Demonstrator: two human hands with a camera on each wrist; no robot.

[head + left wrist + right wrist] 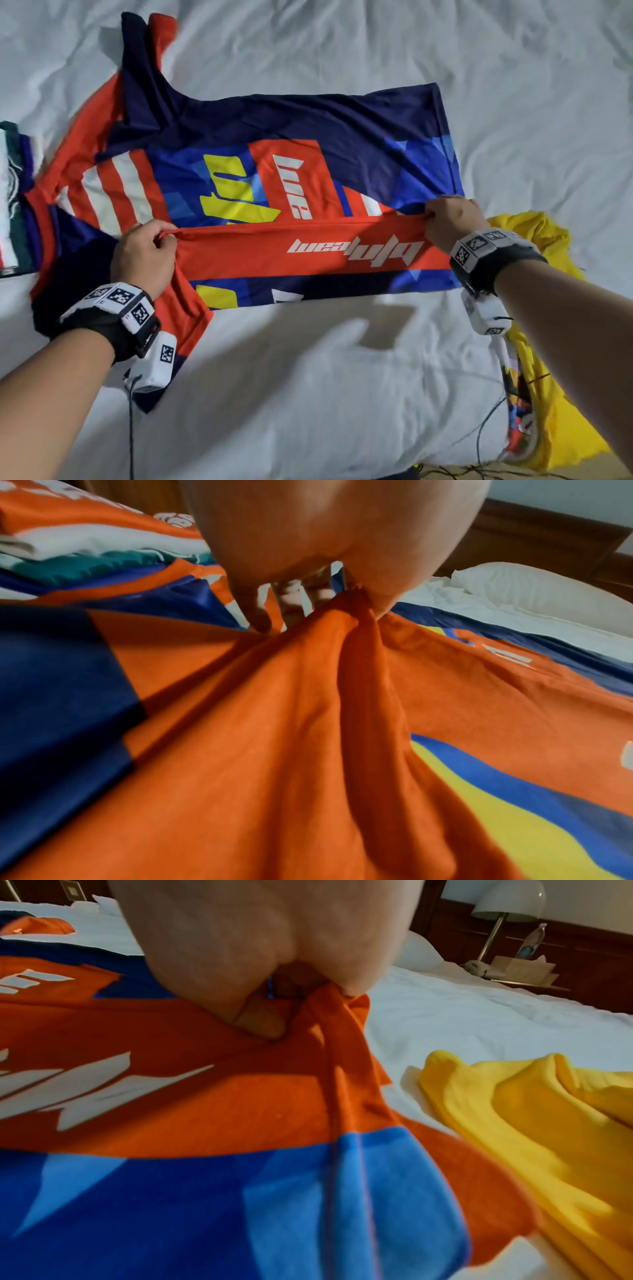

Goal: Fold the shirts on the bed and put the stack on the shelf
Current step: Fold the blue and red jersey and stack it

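The jersey [274,178] lies spread out sideways on the white bed [513,85], with its collar end to the left and its bottom hem to the right. It is red and dark blue, with yellow shapes and white letters on it. Its near side is lifted and pulled over toward the middle, so a long red band runs tight between the two hands. The left hand [145,251] pinches the red cloth near the shoulder end; the thumb and fingers [260,615] are curled tight on a bunched ridge of it. The right hand [448,222] pinches the other end of the same fold, right at the hem corner, with the cloth squeezed between thumb and fingers [263,1023]. Both hands are closed on the jersey and hold nothing else. One sleeve [144,44] sticks out toward the far side of the bed. At the left edge, touching the collar end, sits a folded pile [13,192] of white, green and purple cloth. Just beside the right wrist lies a crumpled yellow shirt [534,236], loose and not folded. Past the bed on the right side there is a lamp [507,904] on a dark wood stand, with a bottle [532,941] next to it.
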